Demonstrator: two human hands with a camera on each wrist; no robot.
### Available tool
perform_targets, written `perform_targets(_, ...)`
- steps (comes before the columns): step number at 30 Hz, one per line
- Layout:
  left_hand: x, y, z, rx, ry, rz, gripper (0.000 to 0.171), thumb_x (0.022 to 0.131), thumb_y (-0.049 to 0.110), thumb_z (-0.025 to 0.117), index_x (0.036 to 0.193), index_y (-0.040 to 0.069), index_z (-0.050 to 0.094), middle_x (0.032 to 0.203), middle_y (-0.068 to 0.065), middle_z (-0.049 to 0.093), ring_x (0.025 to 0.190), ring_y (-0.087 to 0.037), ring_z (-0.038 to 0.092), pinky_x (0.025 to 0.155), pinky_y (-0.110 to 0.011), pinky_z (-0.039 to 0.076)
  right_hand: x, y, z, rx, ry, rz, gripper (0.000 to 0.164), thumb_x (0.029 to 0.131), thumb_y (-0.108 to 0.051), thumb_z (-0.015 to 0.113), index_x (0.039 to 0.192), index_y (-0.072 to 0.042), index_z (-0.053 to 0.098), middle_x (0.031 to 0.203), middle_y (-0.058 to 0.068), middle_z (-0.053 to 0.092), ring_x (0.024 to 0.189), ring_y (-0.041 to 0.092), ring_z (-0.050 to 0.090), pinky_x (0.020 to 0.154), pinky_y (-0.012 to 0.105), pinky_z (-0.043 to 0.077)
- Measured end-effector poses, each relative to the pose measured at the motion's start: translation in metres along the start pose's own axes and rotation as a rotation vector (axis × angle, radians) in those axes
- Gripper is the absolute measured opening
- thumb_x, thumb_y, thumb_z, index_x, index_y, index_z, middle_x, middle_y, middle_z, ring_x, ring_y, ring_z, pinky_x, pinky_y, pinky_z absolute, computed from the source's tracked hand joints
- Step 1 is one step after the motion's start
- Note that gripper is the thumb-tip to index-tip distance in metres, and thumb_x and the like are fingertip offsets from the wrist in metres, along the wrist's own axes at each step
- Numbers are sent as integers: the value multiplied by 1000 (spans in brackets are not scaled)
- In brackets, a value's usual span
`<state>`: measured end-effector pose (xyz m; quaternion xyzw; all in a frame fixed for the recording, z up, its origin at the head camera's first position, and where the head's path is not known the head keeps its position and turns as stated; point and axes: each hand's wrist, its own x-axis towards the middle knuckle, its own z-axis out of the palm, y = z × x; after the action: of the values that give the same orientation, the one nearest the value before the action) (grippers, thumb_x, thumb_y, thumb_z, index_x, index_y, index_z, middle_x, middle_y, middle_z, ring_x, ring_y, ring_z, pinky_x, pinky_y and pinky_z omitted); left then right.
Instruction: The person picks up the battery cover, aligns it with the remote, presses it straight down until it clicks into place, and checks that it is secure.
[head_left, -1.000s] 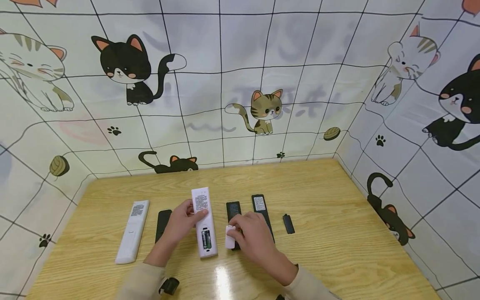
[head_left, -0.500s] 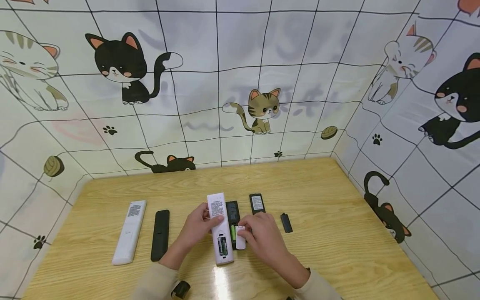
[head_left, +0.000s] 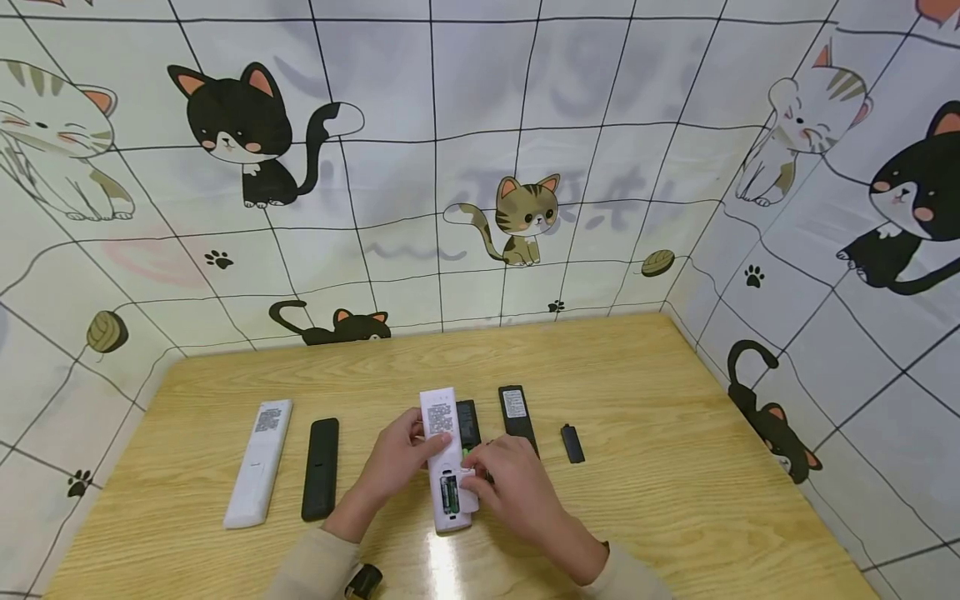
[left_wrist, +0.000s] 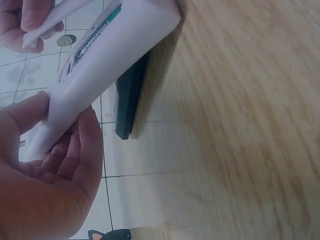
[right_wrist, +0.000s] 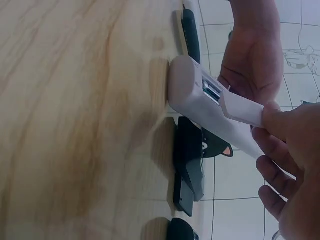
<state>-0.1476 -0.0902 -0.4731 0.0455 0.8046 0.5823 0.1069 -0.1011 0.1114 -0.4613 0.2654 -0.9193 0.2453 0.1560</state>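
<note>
My left hand (head_left: 399,454) grips a white remote control (head_left: 441,412) by its sides, thumb on the back face. Its lower end tilts down to the table, and batteries (head_left: 450,493) show in the uncovered compartment. Between thumb and fingers my right hand (head_left: 521,483) pinches a small white battery cover (right_wrist: 242,108), held at an angle just over the compartment's edge. Whether cover and remote touch I cannot tell. Behind them lies a black remote (head_left: 468,423) with a green battery partly showing; its lower part is hidden.
On the wooden table (head_left: 637,517), a white remote (head_left: 258,467) and a black remote (head_left: 321,469) lie to the left. Another black remote (head_left: 516,410) and a loose black battery cover (head_left: 572,443) lie to the right. Cat-print sheeting (head_left: 405,183) rises behind the table.
My left hand has carried the white remote to the right, partly over the black one. The right hand has brought the white cover from beside the remote to its compartment.
</note>
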Motion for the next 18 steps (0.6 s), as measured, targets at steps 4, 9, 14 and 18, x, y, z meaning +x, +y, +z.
perform_targets(4,-1,2,0,16,9,4,40,90,27,70,125,10,57,98,-5,72,78,-15,67,69,-39,56,1,-5,4,-1,-33,-2,17,84,-38,72,94,-25,67,75,-17,60,86,5,54,88,31,42)
perform_targets(9,-2,2,0,36,21,5,40,89,27,71,124,11,58,98,-4,72,78,-14,66,66,-33,55,2,-8,9,-1,-58,-5,15,87,-38,70,95,-26,67,79,-17,63,87,5,54,92,32,42)
perform_targets(14,-2,3,0,32,22,11,39,89,26,72,123,12,58,98,-4,73,78,-14,66,65,-31,54,2,-10,12,0,-65,-20,15,87,-38,70,94,-25,66,80,-17,64,87,4,54,95,32,41)
perform_targets(18,-3,3,1,33,23,9,39,89,26,72,123,12,58,99,-3,73,78,-14,65,63,-28,53,1,-10,15,-5,-69,-25,16,86,-38,69,94,-25,65,82,-17,65,87,4,53,96,32,40)
